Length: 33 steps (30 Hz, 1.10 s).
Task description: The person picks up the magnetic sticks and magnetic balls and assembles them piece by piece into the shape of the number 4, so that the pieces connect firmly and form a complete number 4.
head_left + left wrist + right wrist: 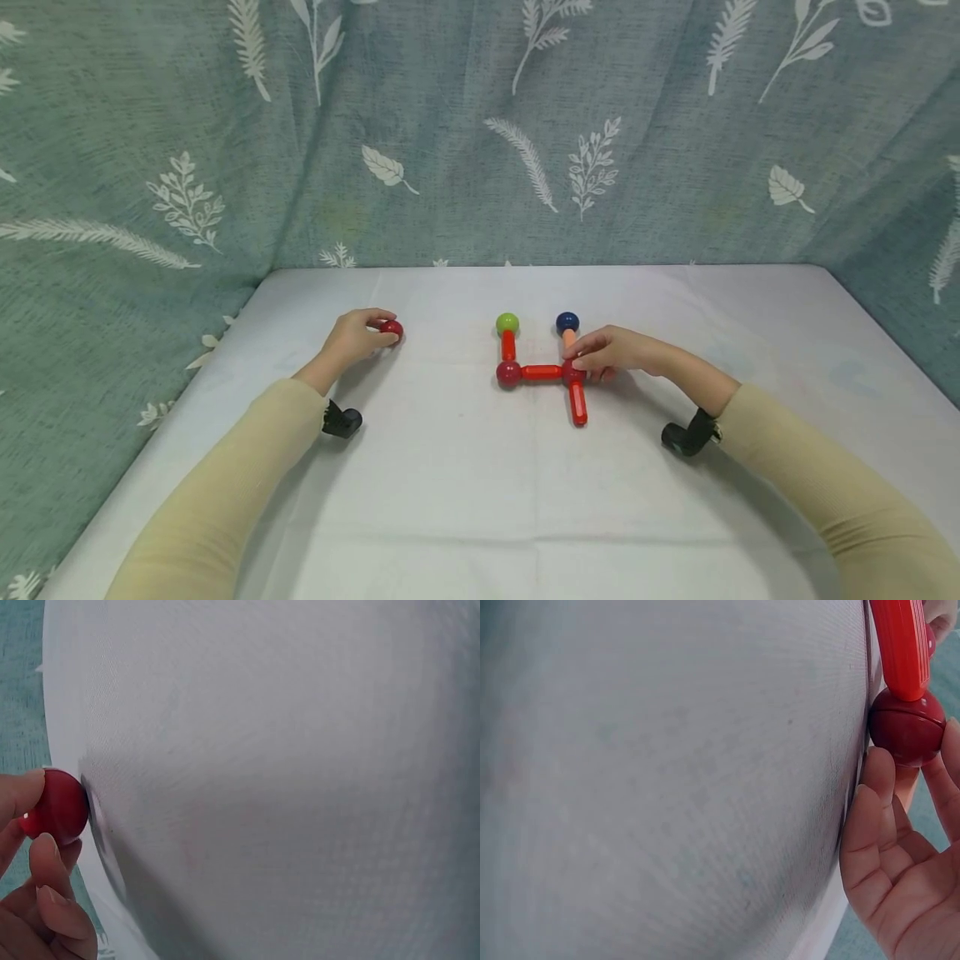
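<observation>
At the left of the head view, my left hand (351, 337) pinches a loose red ball (393, 332) between thumb and fingers. The left wrist view shows the same ball (64, 806) at or just above the cloth. My right hand (618, 350) holds the dark red corner ball (572, 372) of a ball-and-stick shape lying on the table. A red stick (542, 372) joins this ball to another dark red ball (508, 373). A second red stick (577, 405) points from it towards me, its near end bare. In the right wrist view, fingers and thumb surround the corner ball (907, 731).
A green ball (507, 323) tops the shape's left upright red stick (508, 346). On the right, a dark blue ball (567, 322) caps an orange stick (568, 339). White cloth (450, 483) covers the table, and a leaf-patterned green curtain (450, 125) hangs behind.
</observation>
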### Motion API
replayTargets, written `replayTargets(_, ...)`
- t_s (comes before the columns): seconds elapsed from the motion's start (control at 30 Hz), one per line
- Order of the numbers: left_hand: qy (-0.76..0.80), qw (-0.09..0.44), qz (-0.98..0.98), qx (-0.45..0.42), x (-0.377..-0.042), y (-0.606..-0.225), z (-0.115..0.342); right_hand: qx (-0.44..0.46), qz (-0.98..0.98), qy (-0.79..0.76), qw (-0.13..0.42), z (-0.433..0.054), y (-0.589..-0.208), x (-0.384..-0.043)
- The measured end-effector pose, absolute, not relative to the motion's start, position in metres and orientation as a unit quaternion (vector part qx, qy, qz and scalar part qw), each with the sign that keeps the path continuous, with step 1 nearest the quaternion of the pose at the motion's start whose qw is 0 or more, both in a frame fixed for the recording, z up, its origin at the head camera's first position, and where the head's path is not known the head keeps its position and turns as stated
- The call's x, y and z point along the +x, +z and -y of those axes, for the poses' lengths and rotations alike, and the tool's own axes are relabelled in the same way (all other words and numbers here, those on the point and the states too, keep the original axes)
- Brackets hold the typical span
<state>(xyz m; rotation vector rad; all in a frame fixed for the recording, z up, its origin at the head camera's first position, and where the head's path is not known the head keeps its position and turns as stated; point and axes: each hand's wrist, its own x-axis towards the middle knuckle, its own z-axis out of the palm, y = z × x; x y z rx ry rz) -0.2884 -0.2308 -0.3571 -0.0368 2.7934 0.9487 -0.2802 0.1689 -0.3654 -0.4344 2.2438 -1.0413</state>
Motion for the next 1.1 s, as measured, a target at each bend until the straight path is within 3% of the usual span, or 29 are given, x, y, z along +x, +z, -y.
replayTargets(0.5, 0.329, 0.109, -0.938, -0.009, -0.284, -0.359, 0.227, -0.158, -0.849, -0.399, 0.307, -0.167, -0.363, -0.279)
replayTargets(1.1, 0.373, 0.116, -0.907, 0.155, -0.217, -0.339, 0.125, -0.16, -0.849, -0.4, 0.307, -0.167, -0.363, -0.278)
